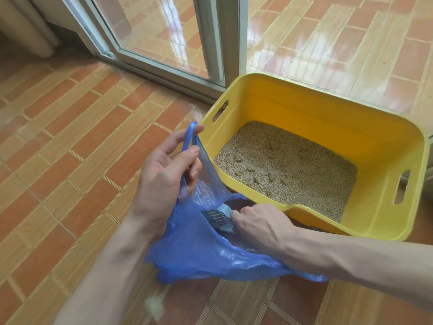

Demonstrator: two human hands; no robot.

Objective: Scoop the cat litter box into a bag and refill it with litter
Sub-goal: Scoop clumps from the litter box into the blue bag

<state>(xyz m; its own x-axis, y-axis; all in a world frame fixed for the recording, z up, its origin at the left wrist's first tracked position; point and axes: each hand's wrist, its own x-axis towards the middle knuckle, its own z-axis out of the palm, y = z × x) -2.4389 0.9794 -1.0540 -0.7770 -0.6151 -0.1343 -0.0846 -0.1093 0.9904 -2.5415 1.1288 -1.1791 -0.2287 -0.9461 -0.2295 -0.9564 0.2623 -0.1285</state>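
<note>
Blue bag sat nearest, slumped on the tiled floor. Left hand pinched its handle loop, holding the mouth open. Right hand reached into that mouth, fingers curled round a grey slotted scoop. Yellow litter box stood just beyond the right hand, with clumped litter inside.
</note>
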